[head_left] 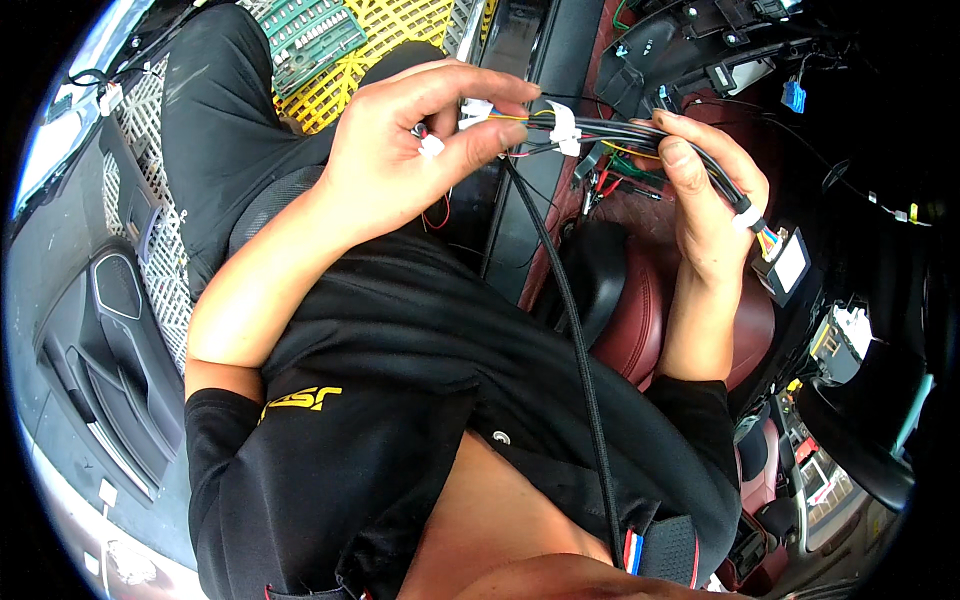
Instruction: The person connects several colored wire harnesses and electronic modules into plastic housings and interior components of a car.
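A black wiring harness [615, 130] with thin coloured wires stretches between my two hands. My left hand [395, 145] is closed round its left end, thumb and forefinger on either side of the wires. White plugs [476, 112] show between those fingers, and a small white plug [431, 146] hangs by the palm. My right hand [715, 190] pinches the bundle between thumb and fingers. A white tag [564, 128] wraps the wires between the hands. Past my right hand, the harness runs through a white band to a black box with a white label [788, 267].
A dark red seat [640, 315] lies below my hands, with red clips [607, 184] near it. A green socket set [312, 40] rests on yellow grating at the top. An open car door [110, 370] stands at left. A black cord [565, 290] crosses my front.
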A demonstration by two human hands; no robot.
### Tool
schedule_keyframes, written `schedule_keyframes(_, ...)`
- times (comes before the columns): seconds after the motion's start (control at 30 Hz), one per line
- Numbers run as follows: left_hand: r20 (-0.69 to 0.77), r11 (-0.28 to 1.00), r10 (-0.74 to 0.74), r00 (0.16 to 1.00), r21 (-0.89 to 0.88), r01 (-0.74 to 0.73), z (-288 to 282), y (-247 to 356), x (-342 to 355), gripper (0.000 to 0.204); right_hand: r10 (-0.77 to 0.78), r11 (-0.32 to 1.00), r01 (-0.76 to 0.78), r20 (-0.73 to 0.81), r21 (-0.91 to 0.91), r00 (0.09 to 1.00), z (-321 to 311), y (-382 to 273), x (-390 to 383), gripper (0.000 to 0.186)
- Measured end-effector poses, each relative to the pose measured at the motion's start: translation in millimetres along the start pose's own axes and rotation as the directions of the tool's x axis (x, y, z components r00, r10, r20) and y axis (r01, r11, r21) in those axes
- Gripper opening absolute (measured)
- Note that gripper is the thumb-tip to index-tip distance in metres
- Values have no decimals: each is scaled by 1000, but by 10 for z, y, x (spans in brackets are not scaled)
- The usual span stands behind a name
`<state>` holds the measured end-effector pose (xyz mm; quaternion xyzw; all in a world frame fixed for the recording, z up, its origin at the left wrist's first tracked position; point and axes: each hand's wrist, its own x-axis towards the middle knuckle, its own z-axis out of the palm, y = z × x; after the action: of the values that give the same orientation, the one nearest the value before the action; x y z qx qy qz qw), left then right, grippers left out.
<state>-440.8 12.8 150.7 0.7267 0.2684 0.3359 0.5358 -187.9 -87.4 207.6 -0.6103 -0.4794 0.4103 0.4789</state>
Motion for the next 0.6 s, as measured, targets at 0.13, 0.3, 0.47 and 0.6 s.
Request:
schedule_keyframes(0.13,-10,996,-83,996,-28,83,-7,-5,-22,23,18,1000,-18,-22,4,1000,8,6,5,27)
schedule_keyframes(0.3,-12,992,-97,995,-78,96,6,-43,-40,18,34,999,-34,-5,33,999,19,0,1,26)
schedule_keyframes(0.47,-56,959,-142,988,-254,123,74,-17,-52,18,32,998,-34,38,46,999,-3,0,2,27)
schedule_keyframes(0.6,-56,965,-163,985,-215,148,78,23,-45,18,19,995,-24,49,102,999,21,-21,-13,27)
